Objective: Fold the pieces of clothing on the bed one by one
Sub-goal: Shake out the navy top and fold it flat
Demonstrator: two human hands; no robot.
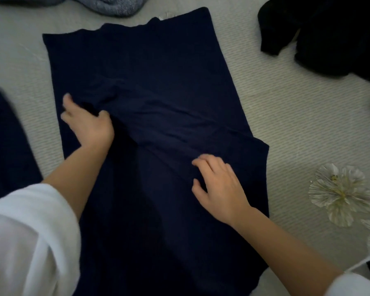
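A dark navy garment [150, 67] lies spread lengthwise on the pale bedcover [286, 116], wrinkled across its middle. My left hand [88, 122] grips a bunched fold of the cloth near the garment's left edge, thumb and fingers curled into it. My right hand [218, 184] rests on the garment's right half, lower down, with its fingers bent and their tips pressing into the fabric; whether they pinch any cloth does not show. Both forearms come out of white sleeves.
Another navy piece [6, 142] lies at the left edge. A black garment [329, 33] is heaped at the top right and a grey fuzzy one [107, 5] at the top. A floral print [340, 193] marks the cover at the right.
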